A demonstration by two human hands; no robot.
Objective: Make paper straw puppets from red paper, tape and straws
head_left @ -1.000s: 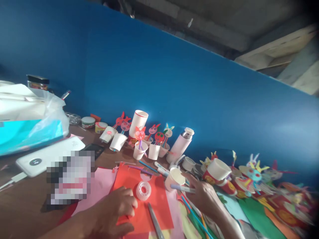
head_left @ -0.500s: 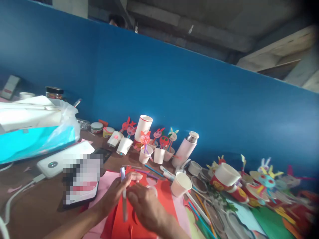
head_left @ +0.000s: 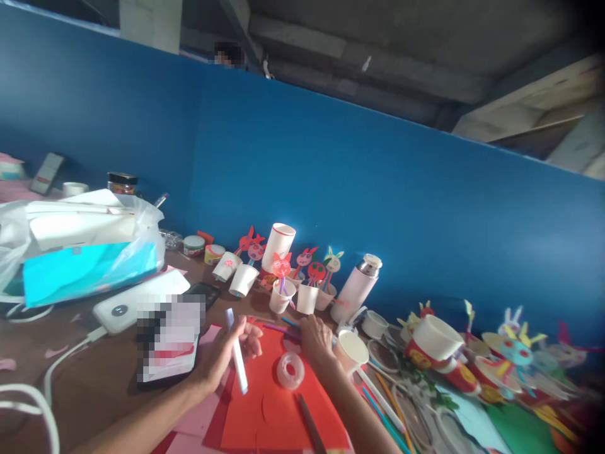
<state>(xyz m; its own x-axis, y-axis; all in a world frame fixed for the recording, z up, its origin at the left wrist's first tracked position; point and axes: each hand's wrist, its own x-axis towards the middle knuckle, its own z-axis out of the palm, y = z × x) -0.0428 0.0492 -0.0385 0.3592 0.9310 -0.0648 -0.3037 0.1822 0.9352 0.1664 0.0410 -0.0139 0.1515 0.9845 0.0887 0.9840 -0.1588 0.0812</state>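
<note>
White-and-lavender marker [head_left: 237, 356] in left hand [head_left: 231, 350], lower centre of frame; hand clenched around it near the thumb, marker tilted, other fingers curled. Right hand [head_left: 317, 337] is at the top right edge of the red sheet [head_left: 283, 429], palm down, fingertips hidden; can't tell if it grips anything. Purple stick [head_left: 282, 330] runs up to its fingers. Red sheet fills bottom centre, curved line on it, pink paper [head_left: 201, 419] poking out at its left. Clear tape roll [head_left: 290, 371] lies on the red sheet between the forearms, pointed metal blade [head_left: 311, 421] just below, lower end out of frame. Open paper cup [head_left: 352, 345] close to right wrist; blue straws [head_left: 385, 416] and an orange stick [head_left: 396, 410] lower right of it. Left of the left hand: phone [head_left: 176, 337], screen blurred out, then white power bank [head_left: 142, 302] with cable [head_left: 66, 362], plastic bag [head_left: 149, 233] farther up-left. Centre, beyond hands: small white cups [head_left: 282, 297] with paper animal faces [head_left: 282, 265], taller red-rimmed cup [head_left: 280, 243] behind, pale flask [head_left: 355, 291] tilted in view at right. Right side: red-and-white cups [head_left: 433, 339] crowded together, more paper figures, green paper [head_left: 517, 429] below. Blue partition [head_left: 331, 170] behind everything, person's head [head_left: 229, 55] above it, upper left.
</note>
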